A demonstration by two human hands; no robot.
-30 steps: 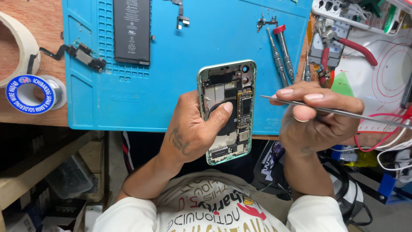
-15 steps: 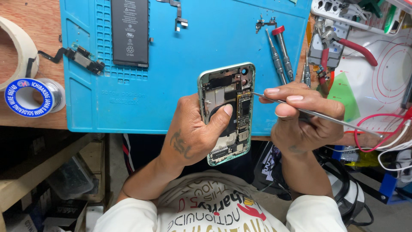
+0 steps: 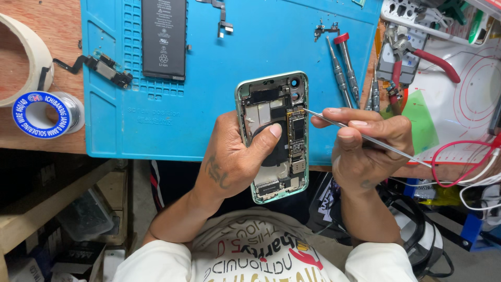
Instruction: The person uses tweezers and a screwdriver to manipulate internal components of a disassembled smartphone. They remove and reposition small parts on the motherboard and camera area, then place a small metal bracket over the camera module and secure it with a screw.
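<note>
Left hand (image 3: 235, 159) is wrapped round the phone (image 3: 274, 136), thumb pressed on its opened back, held just below the blue mat (image 3: 219, 104). Right hand (image 3: 365, 143) pinches tweezers (image 3: 360, 134), tip at the phone's right edge. Phone judged light, stiff, innards fragile; best gripped by the frame edges.

— What is that green-edged phone with its back off (image 3: 274, 137)?
— It is open, so its little metal parts show. It stands up, tipped a bit, above the edge of the blue mat.
— And the thin silver metal tweezers (image 3: 365, 137)?
— Their pointy tip touches the phone's right edge.
</note>
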